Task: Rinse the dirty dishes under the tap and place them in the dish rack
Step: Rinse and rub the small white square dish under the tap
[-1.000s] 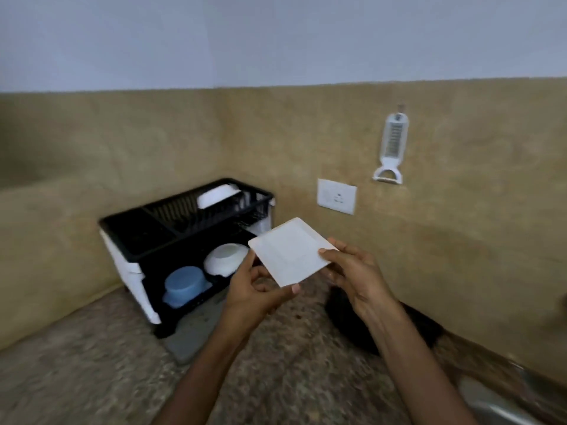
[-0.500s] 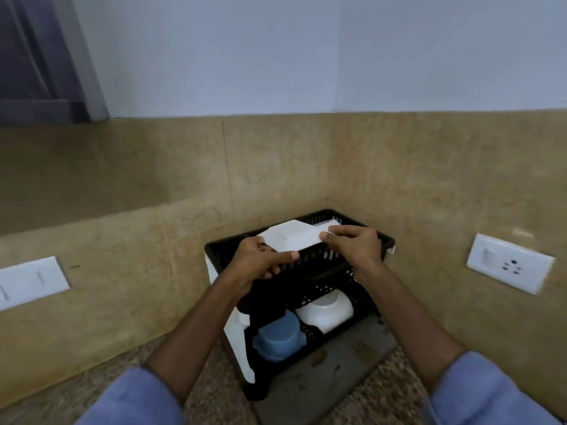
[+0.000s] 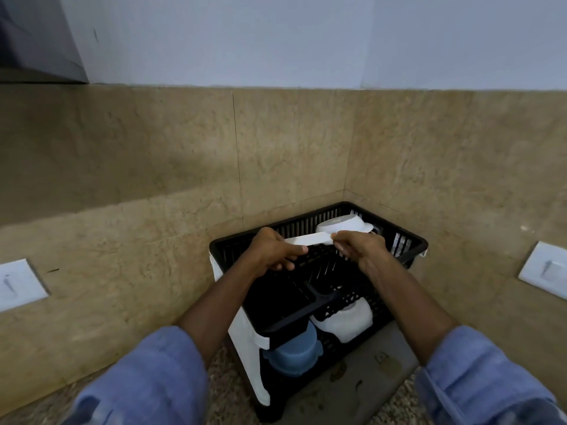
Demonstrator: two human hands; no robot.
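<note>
While both hands held it over the top tier of the black dish rack, the white square plate lay almost edge-on to the camera, so only a thin pale strip of it showed between them. The left hand was closed on the plate's left end, thumb pointing right along its near edge and the other fingers curled underneath. The right hand pinched the plate's right end, fingertips bunched on the edge. Both forearms reached forward from rolled-up blue sleeves.

Just behind the plate, in the back of the same upper basket, a white dish rested tilted against the far slatted wall; whether the plate touched it could not be told. Below, on the rack's lower level, a blue bowl sat upside down at the left, and a white bowl lay beside it at the right, partly hidden by the upper basket's rim. The rack had white side panels and stood on a grey drip tray that stuck out toward the viewer, marked with a few dark spots.

The rack was pushed into the corner of a speckled stone surface, close to tan tiled walls on two sides. White switch plates were mounted on the tiles, one at the far left and another at the far right.
</note>
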